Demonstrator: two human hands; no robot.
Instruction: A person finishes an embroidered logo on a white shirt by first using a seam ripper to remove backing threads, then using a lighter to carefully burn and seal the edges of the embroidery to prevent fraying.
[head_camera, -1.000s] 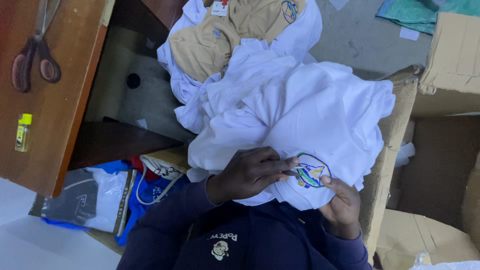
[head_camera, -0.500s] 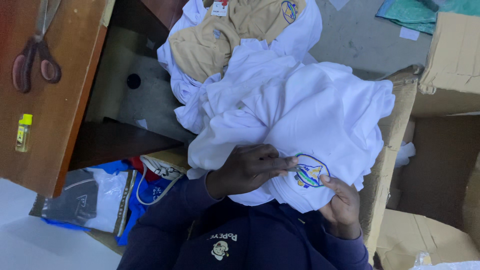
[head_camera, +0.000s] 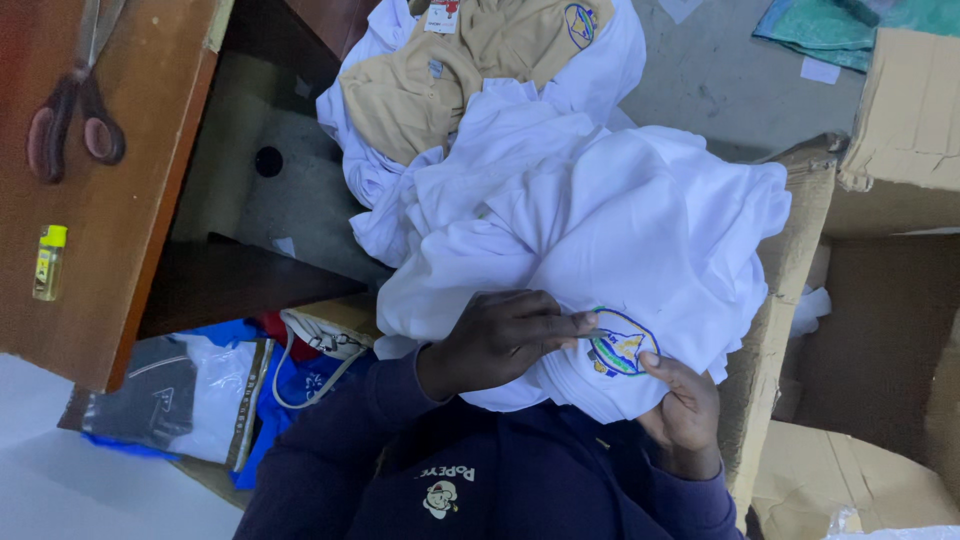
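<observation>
Your left hand (head_camera: 505, 335) lies on the white cotton garment (head_camera: 640, 230) with its fingers closed together, the fingertips pinching the cloth just beside the round embroidered badge with a blue rim (head_camera: 622, 345). Your right hand (head_camera: 685, 410) grips the same garment from below, thumb pressed near the badge edge. The garment is bunched on your lap, above the dark blue sweatshirt (head_camera: 480, 470), so its long axis runs roughly from the badge up toward the beige and white shirt (head_camera: 450, 70) on the pile; which end is the collar I cannot tell. Red-handled scissors (head_camera: 75, 115) and a small yellow-capped bottle (head_camera: 48, 262) rest on the brown wooden table (head_camera: 110, 250), well apart.
</observation>
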